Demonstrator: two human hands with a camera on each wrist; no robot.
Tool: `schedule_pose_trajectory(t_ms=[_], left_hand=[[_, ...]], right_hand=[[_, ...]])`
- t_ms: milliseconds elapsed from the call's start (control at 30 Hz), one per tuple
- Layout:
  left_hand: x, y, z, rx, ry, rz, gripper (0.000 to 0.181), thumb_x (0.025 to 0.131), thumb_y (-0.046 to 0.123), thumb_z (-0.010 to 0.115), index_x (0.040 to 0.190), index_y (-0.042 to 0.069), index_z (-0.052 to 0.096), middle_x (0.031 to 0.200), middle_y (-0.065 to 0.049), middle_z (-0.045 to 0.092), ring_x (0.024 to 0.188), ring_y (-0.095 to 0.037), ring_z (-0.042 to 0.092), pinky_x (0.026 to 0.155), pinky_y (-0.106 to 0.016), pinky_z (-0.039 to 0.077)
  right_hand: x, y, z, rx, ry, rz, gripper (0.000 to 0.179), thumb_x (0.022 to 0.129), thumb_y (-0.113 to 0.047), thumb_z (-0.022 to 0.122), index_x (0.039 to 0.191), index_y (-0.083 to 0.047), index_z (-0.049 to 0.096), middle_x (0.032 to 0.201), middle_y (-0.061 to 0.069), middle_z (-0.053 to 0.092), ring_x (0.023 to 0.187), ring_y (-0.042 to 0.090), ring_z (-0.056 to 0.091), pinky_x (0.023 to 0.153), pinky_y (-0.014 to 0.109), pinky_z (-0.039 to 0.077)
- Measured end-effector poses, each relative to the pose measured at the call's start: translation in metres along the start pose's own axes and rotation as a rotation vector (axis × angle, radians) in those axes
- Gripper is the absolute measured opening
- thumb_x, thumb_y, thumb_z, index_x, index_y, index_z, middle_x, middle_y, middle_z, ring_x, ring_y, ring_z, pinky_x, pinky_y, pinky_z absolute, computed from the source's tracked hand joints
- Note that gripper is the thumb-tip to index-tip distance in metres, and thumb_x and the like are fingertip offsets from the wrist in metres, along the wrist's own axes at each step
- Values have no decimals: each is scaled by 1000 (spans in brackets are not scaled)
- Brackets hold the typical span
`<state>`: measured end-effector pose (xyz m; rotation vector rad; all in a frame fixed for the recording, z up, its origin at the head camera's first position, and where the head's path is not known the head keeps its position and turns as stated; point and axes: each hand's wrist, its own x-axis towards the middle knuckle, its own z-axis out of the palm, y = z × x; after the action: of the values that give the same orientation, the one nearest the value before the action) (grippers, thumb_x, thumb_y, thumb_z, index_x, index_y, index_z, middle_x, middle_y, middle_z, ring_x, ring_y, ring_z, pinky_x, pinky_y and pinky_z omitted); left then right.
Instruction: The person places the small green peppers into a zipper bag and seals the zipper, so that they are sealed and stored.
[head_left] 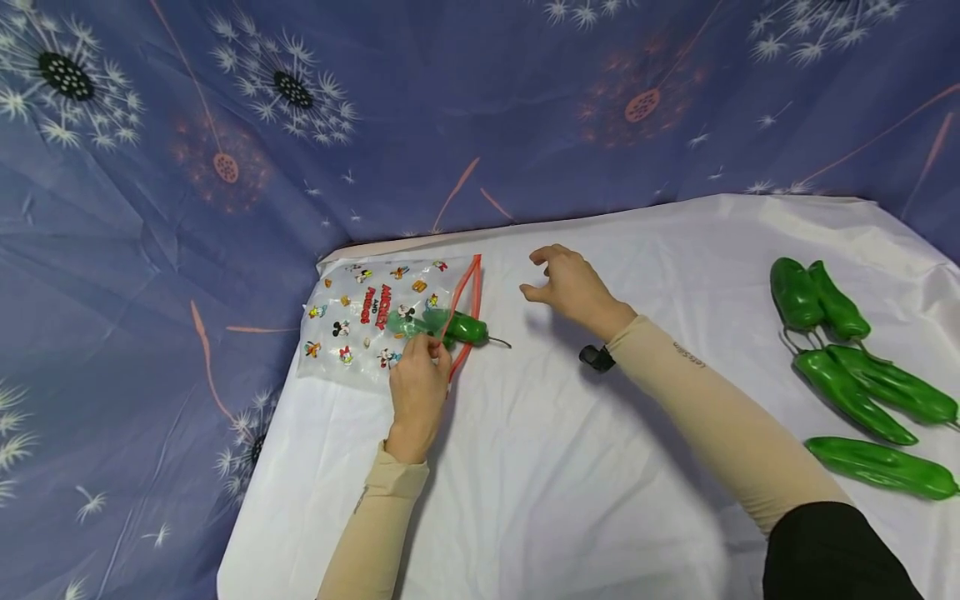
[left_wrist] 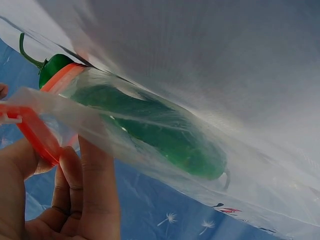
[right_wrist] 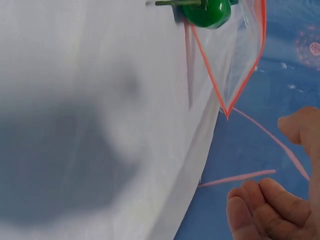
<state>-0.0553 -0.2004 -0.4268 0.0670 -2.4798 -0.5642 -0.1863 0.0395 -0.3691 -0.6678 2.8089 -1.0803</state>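
Observation:
A clear zip bag (head_left: 352, 321) with cartoon prints and a red-orange edge lies on the white cloth at the left. My left hand (head_left: 417, 387) pinches the near side of its mouth, which stands parted. One green pepper (head_left: 470, 330) pokes its stem end out of the mouth. More green shows through the plastic (left_wrist: 165, 135), with a second stem at the far end. My right hand (head_left: 573, 287) is in the air to the right of the bag, thumb and fingers spread apart, holding nothing. In the right wrist view its fingers (right_wrist: 267, 210) are bent loosely.
Several loose green peppers (head_left: 843, 379) lie at the right side of the white-covered table (head_left: 570, 492). A small black device (head_left: 597, 358) sits at the right wrist. A blue curtain (head_left: 465, 108) with dandelion prints hangs behind the table and along its left side.

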Motion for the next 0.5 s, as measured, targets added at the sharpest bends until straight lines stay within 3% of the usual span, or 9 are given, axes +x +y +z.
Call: schedule_pose_trajectory(t_ms=[500], left_hand=[[-1,-1,1,-5,49,34,8,84,-1,74,84,1,66,75,-12,66,55,-34,64,49,-51,50]], right_hand=[[-16,17,-33,-5,43,63,61,90,-22,78,140,6,56,143,22,56,121,38,59,95,50,49]])
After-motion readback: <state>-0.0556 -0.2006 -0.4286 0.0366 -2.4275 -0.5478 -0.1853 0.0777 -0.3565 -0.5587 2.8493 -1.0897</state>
